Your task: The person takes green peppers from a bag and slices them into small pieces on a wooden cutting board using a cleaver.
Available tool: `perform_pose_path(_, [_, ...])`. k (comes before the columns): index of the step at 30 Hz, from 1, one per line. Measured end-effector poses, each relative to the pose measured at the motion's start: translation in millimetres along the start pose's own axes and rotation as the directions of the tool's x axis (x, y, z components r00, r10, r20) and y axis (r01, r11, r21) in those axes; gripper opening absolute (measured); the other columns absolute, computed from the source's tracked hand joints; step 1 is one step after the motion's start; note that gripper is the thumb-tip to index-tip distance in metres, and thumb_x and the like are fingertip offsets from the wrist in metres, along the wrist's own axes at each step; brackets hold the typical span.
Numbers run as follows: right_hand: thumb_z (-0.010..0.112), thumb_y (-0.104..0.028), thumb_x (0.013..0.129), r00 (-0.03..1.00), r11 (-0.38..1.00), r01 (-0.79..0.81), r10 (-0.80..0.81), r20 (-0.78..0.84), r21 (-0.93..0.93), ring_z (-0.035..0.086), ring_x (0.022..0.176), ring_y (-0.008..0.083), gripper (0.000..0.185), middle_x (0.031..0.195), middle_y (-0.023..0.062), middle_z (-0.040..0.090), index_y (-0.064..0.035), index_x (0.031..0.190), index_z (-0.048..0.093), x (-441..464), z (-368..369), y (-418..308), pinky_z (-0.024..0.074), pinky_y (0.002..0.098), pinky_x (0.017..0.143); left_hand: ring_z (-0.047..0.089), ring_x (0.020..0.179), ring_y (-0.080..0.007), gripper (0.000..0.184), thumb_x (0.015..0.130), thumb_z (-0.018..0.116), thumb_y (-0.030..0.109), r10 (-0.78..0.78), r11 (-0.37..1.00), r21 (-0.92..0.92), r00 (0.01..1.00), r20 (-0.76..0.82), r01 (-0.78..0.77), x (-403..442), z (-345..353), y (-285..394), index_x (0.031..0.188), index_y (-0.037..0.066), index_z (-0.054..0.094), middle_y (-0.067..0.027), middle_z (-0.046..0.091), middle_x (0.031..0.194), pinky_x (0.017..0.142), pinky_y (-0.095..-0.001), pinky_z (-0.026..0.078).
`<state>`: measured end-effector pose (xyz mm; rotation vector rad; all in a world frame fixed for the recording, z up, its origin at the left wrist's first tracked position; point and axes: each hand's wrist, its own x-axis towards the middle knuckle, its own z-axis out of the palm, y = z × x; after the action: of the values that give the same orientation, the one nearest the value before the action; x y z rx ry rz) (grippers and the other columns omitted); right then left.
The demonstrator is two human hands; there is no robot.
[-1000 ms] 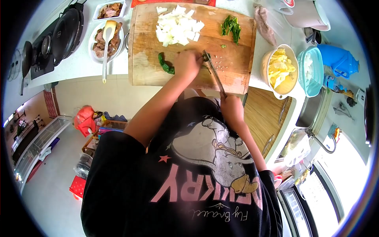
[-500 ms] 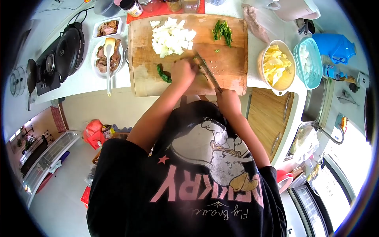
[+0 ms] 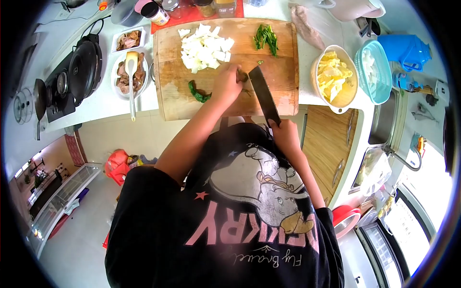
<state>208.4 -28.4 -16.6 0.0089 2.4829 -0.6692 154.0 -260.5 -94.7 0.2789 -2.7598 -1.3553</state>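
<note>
Head view shows the left hand (image 3: 227,85), fingers bent round a small dark green piece (image 3: 243,77) mid-way across the brown wooden board (image 3: 283,79), left of the long dark metal knife (image 3: 263,93) the right hand (image 3: 285,130) grips, so tucked fingertips seem safest.

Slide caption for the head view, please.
Right hand holding a knife, left hand over the cutting board, chopped white vegetable pieces beyond.

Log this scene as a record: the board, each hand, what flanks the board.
cutting board: white chopped pieces, cut greens, curved green pepper
left hand: at board; grip partly hidden
right hand: holding knife, blade over board
left side: bowl, spatula across it
right side: yellow leaves in cream container, blue basket
</note>
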Motion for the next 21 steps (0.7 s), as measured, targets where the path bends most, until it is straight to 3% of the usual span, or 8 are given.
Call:
perform_pose_path(1, [0.064, -0.031, 0.092, 0.999, 1.0, 0.022, -0.022, -0.038, -0.012, 0.061, 0.072, 0.0494, 0.043, 0.072, 0.0311, 0.06, 0.0092, 0.079, 0.066, 1, 5, 1, 0.0486, 0.0514, 0.064, 0.067, 0.076, -0.0251, 0.042, 0.073, 0.073, -0.003, -0.039, 0.998, -0.053, 0.998, 0.05, 0.041, 1, -1, 3, 0.113, 0.002, 0.062, -0.0126, 0.064, 0.092, 0.074, -0.0364, 0.056])
perform_pose_path(4, [0.065, -0.032, 0.091, 0.994, 0.998, 0.053, -0.055, -0.097, -0.023, 0.061, 0.07, 0.0493, 0.044, 0.07, 0.0312, 0.059, 0.0095, 0.075, 0.065, 3, 14, -1, 0.0479, 0.0509, 0.061, 0.067, 0.076, -0.0246, 0.036, 0.07, 0.075, -0.003, 0.052, 0.998, -0.031, 0.998, -0.018, -0.053, 5, 4, -9, 0.105, 0.001, 0.064, -0.0118, 0.063, 0.091, 0.073, -0.0356, 0.056])
perform_pose_path(10, [0.064, -0.029, 0.092, 0.994, 0.999, -0.012, 0.016, -0.106, 0.037, 0.063, 0.074, 0.0486, 0.04, 0.074, 0.0295, 0.063, 0.0079, 0.078, 0.066, -7, 8, -3, 0.0497, 0.0516, 0.065, 0.066, 0.074, -0.028, 0.021, 0.071, 0.076, 0.0, 0.091, 0.985, 0.145, 0.995, 0.045, -0.096, 7, 2, 3, 0.089, 0.001, 0.066, -0.0138, 0.063, 0.087, 0.07, -0.0373, 0.053])
perform_pose_path(16, [0.068, -0.026, 0.091, 0.977, 0.994, 0.011, 0.013, -0.214, 0.113, 0.063, 0.073, 0.0481, 0.036, 0.074, 0.0286, 0.063, 0.0086, 0.084, 0.063, -21, 3, 10, 0.0492, 0.0506, 0.064, 0.066, 0.073, -0.0274, 0.015, 0.076, 0.07, 0.001, 0.122, 0.992, -0.031, 0.982, 0.143, -0.119, 13, -10, -6, 0.091, 0.002, 0.067, -0.015, 0.065, 0.089, 0.067, -0.0358, 0.052])
perform_pose_path(19, [0.068, -0.026, 0.09, 0.985, 0.99, -0.083, 0.098, -0.142, 0.111, 0.063, 0.074, 0.0479, 0.036, 0.075, 0.0282, 0.064, 0.0087, 0.086, 0.063, -26, 1, 15, 0.0491, 0.05, 0.066, 0.067, 0.079, -0.0173, 0.011, 0.082, 0.069, 0.001, -0.012, 0.984, -0.18, 1.0, 0.01, 0.013, 6, -61, -6, 0.092, 0.002, 0.067, -0.0087, 0.067, 0.089, 0.07, -0.03, 0.052])
perform_pose_path(21, [0.069, -0.027, 0.09, 0.978, 0.985, -0.046, 0.078, -0.195, 0.164, 0.063, 0.075, 0.0475, 0.037, 0.077, 0.0287, 0.064, 0.0095, 0.087, 0.064, -28, 2, 14, 0.0491, 0.0492, 0.068, 0.066, 0.079, -0.0144, 0.009, 0.084, 0.07, 0.003, -0.045, 0.991, -0.13, 0.995, -0.084, 0.034, -8, -102, -11, 0.093, 0.002, 0.067, -0.0069, 0.068, 0.089, 0.073, -0.028, 0.052])
